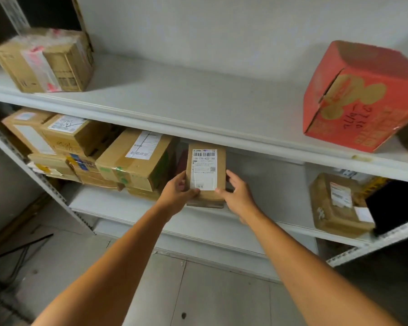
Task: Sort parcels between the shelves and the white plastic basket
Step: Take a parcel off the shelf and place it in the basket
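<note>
**Item: small parcel, held at the lower shelf**

**Location.** Small parcel at the front of the lower shelf, in the gap just right of the stack of boxes. Whether its near end rests on the shelf edge cannot be told.

**Orientation.** Long axis runs away from the person, towards the back of the shelf. Labelled face is turned up to the camera, barcode end farthest away.

**Appearance.** Plain brown cardboard, narrow and oblong. A white label covers most of the upper face: barcode at the top, a printed number beneath it, small codes lower down.

**Hold.** Left hand grips the near left corner, thumb lying over the lower edge of the label. Right hand grips the right side, fingers curled round the edge and thumb at the near right corner.

**Edges and room.**
- The front lip of the upper shelf overhangs just above the parcel's far end.
- Lower shelf: bare board runs from the parcel right to a wrapped parcel, well apart.
- Upper shelf: a wide bare stretch lies between the taped box at the left and the red carton at the right.
</note>
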`<state>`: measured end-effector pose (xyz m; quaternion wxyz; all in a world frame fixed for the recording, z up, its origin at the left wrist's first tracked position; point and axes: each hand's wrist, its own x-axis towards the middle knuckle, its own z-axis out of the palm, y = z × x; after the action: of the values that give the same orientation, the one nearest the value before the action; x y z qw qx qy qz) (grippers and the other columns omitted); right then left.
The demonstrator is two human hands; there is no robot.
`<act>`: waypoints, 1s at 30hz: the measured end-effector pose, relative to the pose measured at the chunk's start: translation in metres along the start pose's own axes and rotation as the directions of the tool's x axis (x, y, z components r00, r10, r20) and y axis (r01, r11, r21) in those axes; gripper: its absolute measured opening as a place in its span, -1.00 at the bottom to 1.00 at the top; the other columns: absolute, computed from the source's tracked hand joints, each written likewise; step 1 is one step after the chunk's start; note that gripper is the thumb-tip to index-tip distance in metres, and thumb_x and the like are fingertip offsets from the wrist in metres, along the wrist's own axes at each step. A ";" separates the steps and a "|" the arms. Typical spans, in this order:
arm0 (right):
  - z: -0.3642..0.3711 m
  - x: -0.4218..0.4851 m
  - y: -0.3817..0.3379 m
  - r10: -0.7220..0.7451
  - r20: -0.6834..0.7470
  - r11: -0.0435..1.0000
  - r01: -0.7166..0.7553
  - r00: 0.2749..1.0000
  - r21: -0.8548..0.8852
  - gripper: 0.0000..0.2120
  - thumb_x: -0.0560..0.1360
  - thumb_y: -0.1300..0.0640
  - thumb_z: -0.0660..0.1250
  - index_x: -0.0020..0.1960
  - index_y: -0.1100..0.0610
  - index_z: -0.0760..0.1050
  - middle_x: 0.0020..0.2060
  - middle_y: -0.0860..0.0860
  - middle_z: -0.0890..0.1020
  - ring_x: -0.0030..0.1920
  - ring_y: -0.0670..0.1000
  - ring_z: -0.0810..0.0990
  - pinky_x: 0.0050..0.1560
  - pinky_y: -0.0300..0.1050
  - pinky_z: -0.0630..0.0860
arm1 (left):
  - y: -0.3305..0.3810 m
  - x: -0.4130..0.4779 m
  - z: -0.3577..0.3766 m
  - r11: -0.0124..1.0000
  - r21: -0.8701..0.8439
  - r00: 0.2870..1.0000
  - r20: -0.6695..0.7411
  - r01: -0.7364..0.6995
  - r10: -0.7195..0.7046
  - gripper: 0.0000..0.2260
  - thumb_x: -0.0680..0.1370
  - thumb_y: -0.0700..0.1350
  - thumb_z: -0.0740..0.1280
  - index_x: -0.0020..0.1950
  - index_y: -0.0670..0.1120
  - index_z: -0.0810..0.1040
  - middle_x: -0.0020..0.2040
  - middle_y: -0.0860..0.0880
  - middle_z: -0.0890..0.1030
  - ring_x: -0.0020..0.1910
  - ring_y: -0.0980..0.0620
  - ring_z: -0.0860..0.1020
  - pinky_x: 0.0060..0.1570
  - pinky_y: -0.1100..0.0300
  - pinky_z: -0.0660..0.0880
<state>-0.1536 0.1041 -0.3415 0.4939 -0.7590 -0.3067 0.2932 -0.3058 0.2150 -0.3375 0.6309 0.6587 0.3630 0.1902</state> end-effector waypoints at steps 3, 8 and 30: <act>-0.010 -0.016 0.003 -0.002 0.012 1.000 0.003 1.000 -0.005 -0.30 0.50 0.28 0.42 0.55 0.08 0.20 0.46 0.02 0.38 0.46 -0.02 0.31 0.29 -0.20 0.29 | 0.003 -0.016 0.011 1.000 0.001 1.000 -0.006 -0.020 0.020 -0.56 0.51 -0.28 0.41 0.19 0.20 0.42 0.13 0.13 0.60 0.21 0.02 0.56 0.10 0.15 0.59; -0.026 -0.032 0.010 -0.024 0.038 0.995 0.027 0.999 -0.095 -0.28 0.49 0.20 0.43 0.56 0.01 0.19 0.43 0.00 0.42 0.42 0.04 0.38 0.35 -0.06 0.40 | 0.010 -0.040 0.029 0.996 0.059 0.996 -0.057 -0.061 0.065 -0.48 0.51 -0.27 0.41 0.43 -0.02 0.38 0.26 -0.02 0.56 0.28 -0.03 0.51 0.18 -0.02 0.55; -0.045 -0.070 0.001 -0.097 0.099 0.995 0.100 0.990 -0.025 -0.25 0.49 0.08 0.45 0.56 -0.12 0.14 0.43 -0.03 0.38 0.37 0.03 0.40 0.26 -0.10 0.46 | 0.031 -0.085 0.038 0.993 -0.034 0.992 -0.068 -0.113 0.110 -0.50 0.52 -0.30 0.38 0.43 -0.03 0.40 0.23 -0.04 0.59 0.23 -0.05 0.55 0.12 0.00 0.59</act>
<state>-0.1648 0.0254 -0.3168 0.4806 -0.7350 -0.3720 0.3007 -0.3278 0.1298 -0.2948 0.6195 0.6592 0.3426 0.2537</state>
